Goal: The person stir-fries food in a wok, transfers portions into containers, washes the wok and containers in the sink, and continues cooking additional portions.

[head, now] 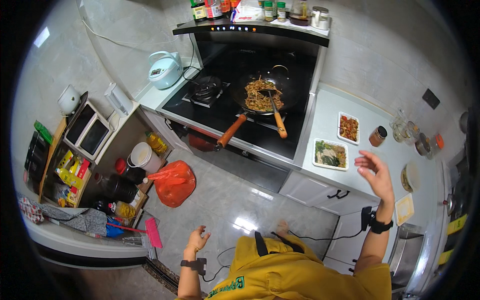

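Observation:
Over the floor at the lower left hangs my left hand (pixel 197 239), empty and with fingers parted. My right hand (pixel 375 179) is raised beside the right countertop, its fingers apart and holding nothing. Nearest to it is a white tray (pixel 330 154) of mixed food with green leaves. Behind that tray stands a second one (pixel 348 128) with reddish food, and to its right a brown-filled jar (pixel 377 136) with a black lid. On the right burner sits a wok (pixel 291 88) of shredded, stir-fried food (pixel 258 90). A wooden-handled spatula (pixel 279 122) leans in it.
A red plastic bag (pixel 175 183) and a white bucket (pixel 143 155) stand on the left. The wok's wooden handle (pixel 232 131) juts past the stove's front. A rice cooker (pixel 165 70) is left of the stove. A cable (pixel 326 239) trails from my right wrist.

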A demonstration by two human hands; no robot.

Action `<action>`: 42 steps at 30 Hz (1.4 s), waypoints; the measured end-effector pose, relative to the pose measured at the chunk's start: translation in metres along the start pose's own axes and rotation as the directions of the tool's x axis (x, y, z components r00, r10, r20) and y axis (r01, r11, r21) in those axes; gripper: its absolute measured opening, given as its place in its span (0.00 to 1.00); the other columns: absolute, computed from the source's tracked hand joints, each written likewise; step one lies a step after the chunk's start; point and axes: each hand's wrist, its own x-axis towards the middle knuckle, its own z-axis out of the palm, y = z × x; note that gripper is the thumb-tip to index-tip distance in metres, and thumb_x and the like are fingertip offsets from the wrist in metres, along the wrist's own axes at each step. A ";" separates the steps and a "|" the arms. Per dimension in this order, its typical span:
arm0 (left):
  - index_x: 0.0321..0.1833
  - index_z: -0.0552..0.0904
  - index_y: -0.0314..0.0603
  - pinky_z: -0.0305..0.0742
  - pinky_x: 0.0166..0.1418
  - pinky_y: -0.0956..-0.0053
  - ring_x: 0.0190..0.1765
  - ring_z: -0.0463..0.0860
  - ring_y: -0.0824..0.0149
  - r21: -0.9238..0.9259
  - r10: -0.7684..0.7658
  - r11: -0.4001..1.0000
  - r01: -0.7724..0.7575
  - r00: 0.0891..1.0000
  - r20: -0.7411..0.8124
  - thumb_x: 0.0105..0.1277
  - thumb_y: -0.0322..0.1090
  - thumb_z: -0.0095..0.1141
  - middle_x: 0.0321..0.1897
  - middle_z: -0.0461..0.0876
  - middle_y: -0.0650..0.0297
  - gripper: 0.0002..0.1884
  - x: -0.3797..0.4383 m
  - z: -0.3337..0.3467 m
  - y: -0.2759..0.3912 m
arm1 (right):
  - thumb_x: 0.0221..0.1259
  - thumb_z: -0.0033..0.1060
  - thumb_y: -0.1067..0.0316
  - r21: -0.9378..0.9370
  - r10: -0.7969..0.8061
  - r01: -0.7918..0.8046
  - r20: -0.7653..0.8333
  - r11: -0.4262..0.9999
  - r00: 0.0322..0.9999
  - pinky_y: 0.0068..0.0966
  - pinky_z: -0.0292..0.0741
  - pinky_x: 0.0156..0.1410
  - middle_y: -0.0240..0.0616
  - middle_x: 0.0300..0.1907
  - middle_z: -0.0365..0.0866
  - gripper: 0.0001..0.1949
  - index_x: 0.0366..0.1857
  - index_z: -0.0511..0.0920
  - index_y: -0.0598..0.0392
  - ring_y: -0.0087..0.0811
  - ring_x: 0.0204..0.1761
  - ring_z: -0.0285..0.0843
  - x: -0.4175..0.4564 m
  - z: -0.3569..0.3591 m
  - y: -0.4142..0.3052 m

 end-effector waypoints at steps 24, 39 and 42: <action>0.54 0.76 0.46 0.57 0.69 0.60 0.65 0.63 0.49 0.580 0.903 0.423 -0.697 0.380 -0.202 0.59 0.42 0.59 0.60 0.69 0.51 0.21 0.431 -0.403 0.420 | 0.57 0.57 0.73 0.133 0.062 -0.024 -0.288 0.991 0.955 0.24 0.74 0.49 0.43 0.36 0.82 0.18 0.51 0.71 0.64 0.30 0.40 0.80 0.118 0.046 0.008; 0.47 0.82 0.39 0.69 0.57 0.73 0.51 0.77 0.65 0.444 0.880 0.342 -0.828 0.448 0.159 0.57 0.28 0.49 0.46 0.82 0.57 0.16 0.656 -0.392 0.712 | 0.55 0.56 0.75 0.207 0.309 -0.233 -0.733 0.950 0.606 0.29 0.76 0.47 0.44 0.31 0.82 0.16 0.49 0.73 0.65 0.33 0.35 0.81 0.053 0.218 -0.053; 0.51 0.80 0.39 0.69 0.57 0.73 0.51 0.77 0.64 0.153 0.892 0.399 -0.904 0.344 -0.294 0.59 0.24 0.41 0.50 0.80 0.58 0.19 0.704 -0.427 0.715 | 0.56 0.58 0.71 0.189 0.331 -0.303 -0.774 0.934 0.539 0.27 0.76 0.46 0.42 0.30 0.81 0.16 0.48 0.73 0.65 0.32 0.34 0.80 0.040 0.236 -0.067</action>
